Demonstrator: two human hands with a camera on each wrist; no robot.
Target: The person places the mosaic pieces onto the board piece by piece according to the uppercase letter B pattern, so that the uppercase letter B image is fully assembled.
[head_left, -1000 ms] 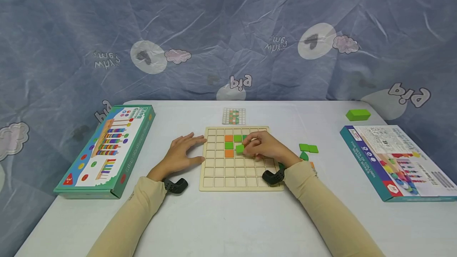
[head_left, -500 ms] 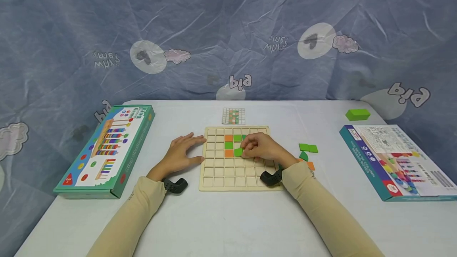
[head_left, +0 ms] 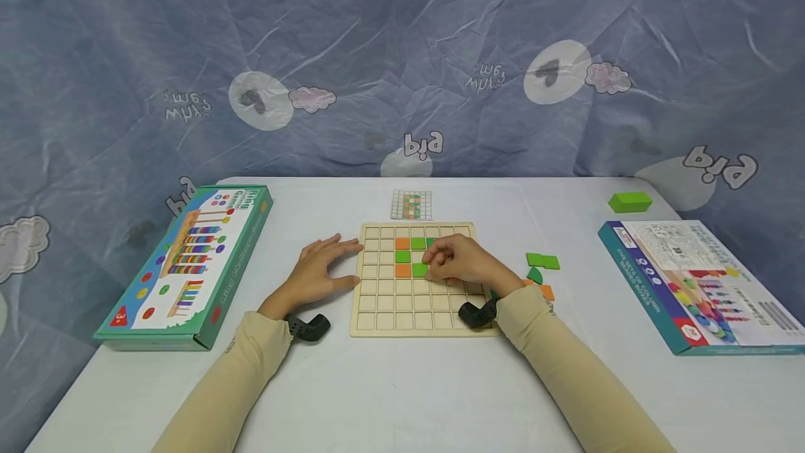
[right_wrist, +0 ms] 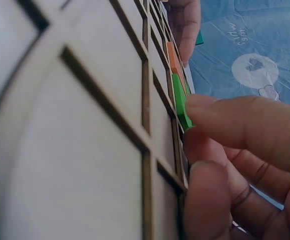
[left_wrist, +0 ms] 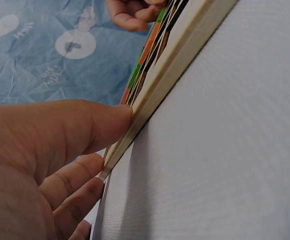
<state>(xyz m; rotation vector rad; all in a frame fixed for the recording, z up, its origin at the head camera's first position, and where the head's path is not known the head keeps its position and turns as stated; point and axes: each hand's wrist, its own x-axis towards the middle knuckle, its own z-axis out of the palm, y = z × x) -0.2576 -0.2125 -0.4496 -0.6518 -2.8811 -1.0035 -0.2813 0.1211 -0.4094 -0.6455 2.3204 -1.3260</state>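
My right hand (head_left: pixel 462 257) is over the wooden grid board (head_left: pixel 386 324), thumb and fingertips pinching the near edge of a green square tile (head_left: pixel 418 270). In the right wrist view that green tile (right_wrist: pixel 179 100) lies in a cell, slightly tilted, beside an orange tile (right_wrist: pixel 173 59). Further tiles sit in the grid: an orange square (head_left: pixel 402 270), a green square (head_left: pixel 402 256), another orange square (head_left: pixel 402 244) and a green one (head_left: pixel 418 243). A darker green piece is partly hidden by my right hand. My left hand (head_left: pixel 321 271) rests with extended fingers against the board's left edge.
Behind the board lies a small pattern card (head_left: pixel 411 205). Loose green tiles (head_left: pixel 543 261), a dark green piece (head_left: pixel 535 275) and orange tiles (head_left: pixel 547 292) lie to the right. Boxes stand at left (head_left: pixel 189 264) and right (head_left: pixel 704 292), with a green block (head_left: pixel 631 202) behind.
My right hand has lowered the green tile into the cell right of the lower orange tile, and barely moves over the last half second. The left hand has stayed put.
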